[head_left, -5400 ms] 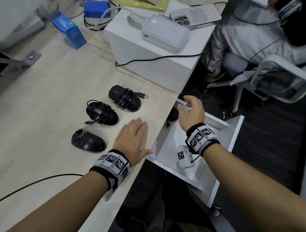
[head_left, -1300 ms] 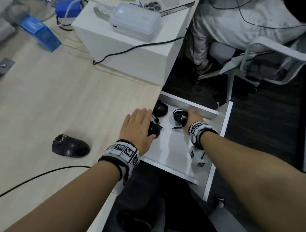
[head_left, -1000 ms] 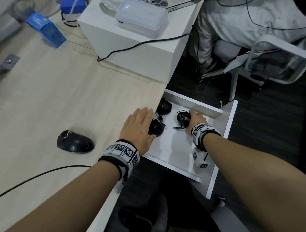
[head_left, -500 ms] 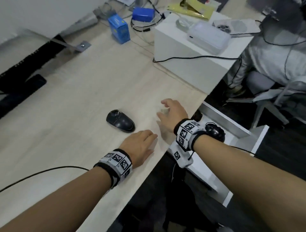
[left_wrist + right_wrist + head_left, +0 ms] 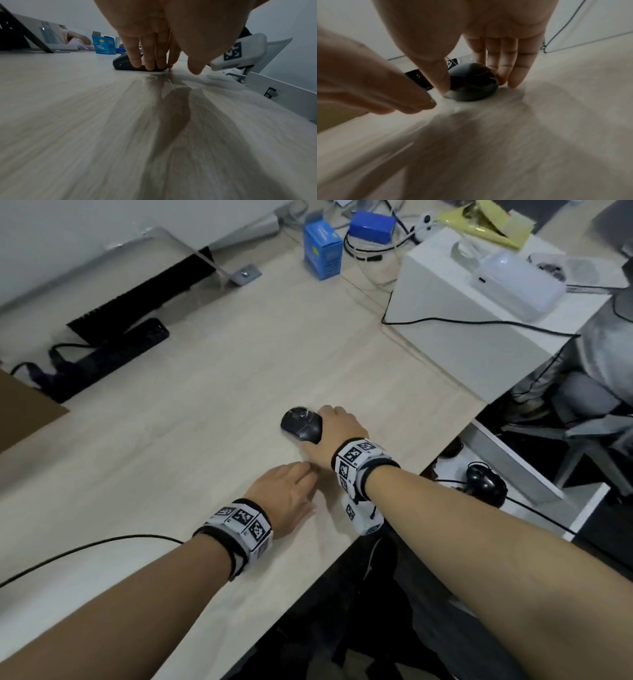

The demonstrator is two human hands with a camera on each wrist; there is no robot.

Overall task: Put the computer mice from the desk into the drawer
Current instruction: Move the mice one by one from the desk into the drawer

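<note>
One black mouse (image 5: 299, 424) lies on the light wooden desk (image 5: 205, 440). My right hand (image 5: 337, 426) reaches across and grips it at its near end. In the right wrist view the thumb (image 5: 443, 83) presses one side of the mouse (image 5: 471, 86) and the fingers (image 5: 505, 70) the other. My left hand (image 5: 287, 491) lies flat and empty on the desk just behind it, fingers (image 5: 149, 56) straight. The white drawer (image 5: 507, 460) stands open at the desk's right edge. A corded black mouse (image 5: 486, 484) lies in it, and another dark one (image 5: 452, 446) shows partly under the desk edge.
A white box (image 5: 462, 313) with a white device (image 5: 513, 282) and a black cable stands at the back right. A blue carton (image 5: 322, 251) is behind it, a black power strip (image 5: 113, 357) at the far left. A person sits on a chair (image 5: 599, 405) beyond the drawer.
My right hand has left the drawer, crossed over the desk and closed on the last mouse. My left hand drew back from the drawer edge onto the desk. The head view swung left.
</note>
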